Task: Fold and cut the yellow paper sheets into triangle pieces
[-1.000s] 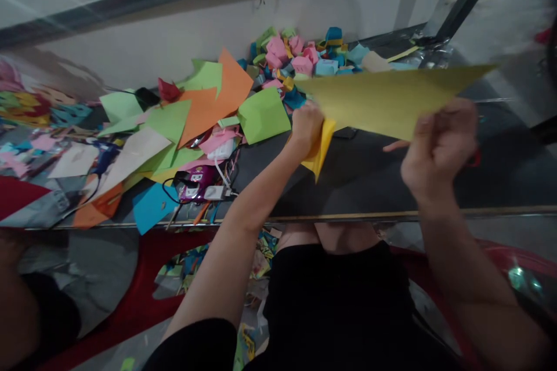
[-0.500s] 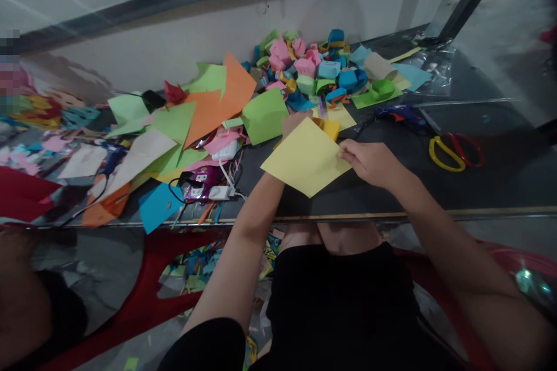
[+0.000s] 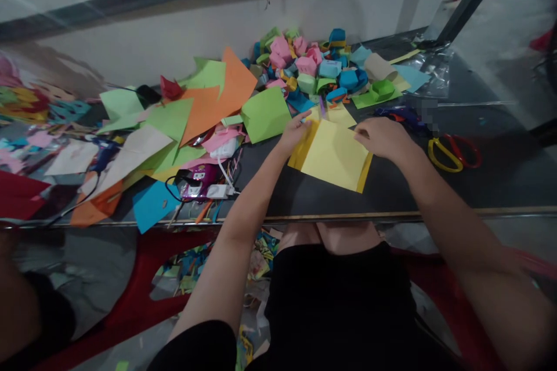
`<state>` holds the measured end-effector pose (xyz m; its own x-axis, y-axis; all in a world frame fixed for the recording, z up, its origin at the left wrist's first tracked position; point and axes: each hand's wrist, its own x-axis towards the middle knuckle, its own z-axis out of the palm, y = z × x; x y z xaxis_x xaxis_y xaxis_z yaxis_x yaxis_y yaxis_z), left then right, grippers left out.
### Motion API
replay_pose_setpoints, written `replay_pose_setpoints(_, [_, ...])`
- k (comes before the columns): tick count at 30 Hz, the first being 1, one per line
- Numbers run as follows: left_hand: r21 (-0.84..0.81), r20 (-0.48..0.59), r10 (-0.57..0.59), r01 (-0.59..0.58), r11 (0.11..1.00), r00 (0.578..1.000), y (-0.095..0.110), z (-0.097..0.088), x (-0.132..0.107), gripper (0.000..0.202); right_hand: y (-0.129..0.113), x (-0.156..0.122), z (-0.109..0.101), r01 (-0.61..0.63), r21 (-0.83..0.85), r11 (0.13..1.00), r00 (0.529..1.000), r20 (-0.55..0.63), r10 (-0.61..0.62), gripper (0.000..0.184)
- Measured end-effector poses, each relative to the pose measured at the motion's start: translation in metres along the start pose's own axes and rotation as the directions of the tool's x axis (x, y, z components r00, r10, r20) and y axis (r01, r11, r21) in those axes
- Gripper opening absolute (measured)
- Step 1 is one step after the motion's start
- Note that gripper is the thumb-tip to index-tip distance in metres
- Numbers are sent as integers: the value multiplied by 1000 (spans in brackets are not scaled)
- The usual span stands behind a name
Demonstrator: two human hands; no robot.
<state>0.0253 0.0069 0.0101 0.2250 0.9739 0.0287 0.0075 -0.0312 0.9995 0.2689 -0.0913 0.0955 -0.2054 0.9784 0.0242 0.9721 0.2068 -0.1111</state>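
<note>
A pale yellow sheet of paper (image 3: pixel 335 153) lies over a darker yellow sheet (image 3: pixel 300 149), whose strips show along the left and right sides. My right hand (image 3: pixel 385 136) pinches the pale sheet near its upper right corner. At the upper left corner my left hand (image 3: pixel 296 130) has its fingers closed on the edge of the darker sheet. A small light-blue spot shows at its fingertips, too small to name. Behind the sheets lies another pale yellow piece (image 3: pixel 342 116).
Scissors with red and yellow handles (image 3: pixel 455 153) and a dark blue glue gun (image 3: pixel 404 117) lie right. Small folded paper pieces (image 3: pixel 306 64) are heaped at the back. Left are coloured sheets (image 3: pixel 169 119) and a purple power strip (image 3: pixel 200 181). A person's arm (image 3: pixel 15 301) shows at far left.
The pale yellow sheet has come down and turned to lie over the darker yellow sheet. My left hand, partly behind it before, now shows at the upper left corner.
</note>
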Motion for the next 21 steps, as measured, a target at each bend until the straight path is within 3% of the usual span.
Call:
replay_pose_setpoints(3, [-150,-14,-148,144,978,989,-3,8,-3,36,-4,26,13,170,67,983,977,-141,-160,24])
replay_pose_setpoints(5, [-212,-17,-189,182,960,982,-1,10,-7,33,-6,41,22,209,103,972,964,-186,-188,21])
replay_pose_setpoints(9, [-243,15,-138,137,960,990,6,7,-20,50,-5,52,33,248,226,942,956,-213,-201,18])
replay_pose_setpoints(12, [-220,35,-92,97,971,995,8,7,-28,48,-4,49,34,314,345,884,936,-269,-227,27])
replay_pose_setpoints(15, [-214,-10,-7,5,977,1000,11,9,-31,43,-3,41,34,282,391,876,909,-402,-113,43])
replay_pose_setpoints(18, [-245,-70,75,-90,965,995,17,7,-30,44,-1,38,38,222,469,855,823,-561,94,62])
replay_pose_setpoints(21, [-255,-117,112,-139,957,987,27,-2,-25,48,5,45,46,242,613,752,744,-615,262,75])
